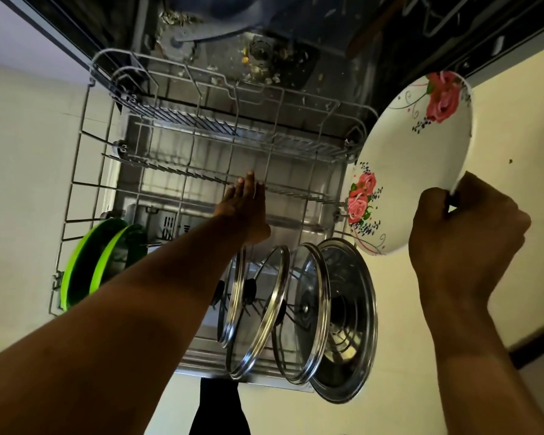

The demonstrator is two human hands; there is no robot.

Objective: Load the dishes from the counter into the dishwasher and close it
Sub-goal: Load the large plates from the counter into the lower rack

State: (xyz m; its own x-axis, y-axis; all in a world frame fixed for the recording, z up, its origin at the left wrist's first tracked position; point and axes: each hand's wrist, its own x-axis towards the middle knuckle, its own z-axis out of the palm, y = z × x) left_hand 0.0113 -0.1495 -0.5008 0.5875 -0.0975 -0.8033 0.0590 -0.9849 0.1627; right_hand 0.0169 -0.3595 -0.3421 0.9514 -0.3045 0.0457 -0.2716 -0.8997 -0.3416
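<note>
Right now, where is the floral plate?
At the right of the head view, the floral plate is held tilted by its lower edge in the right hand, just right of the dishwasher rack and above the steel lid.

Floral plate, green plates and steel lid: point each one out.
floral plate [421, 158], head view, bare white centre.
green plates [74, 270], head view, left plate's edge.
steel lid [355, 293], head view, domed face.

The left forearm [139, 309] covers part of the two bright green round plates [79, 271] and of the leftmost steel-rimmed glass lid [234, 296]. The fingertips of the right grip [465, 233] are unseen where it meets the white round plate with pink roses [415, 171]. The dark dishwasher tub [264, 58] is cut by the top edge; a blue shape [242, 11] there is too blurred to name.
</note>
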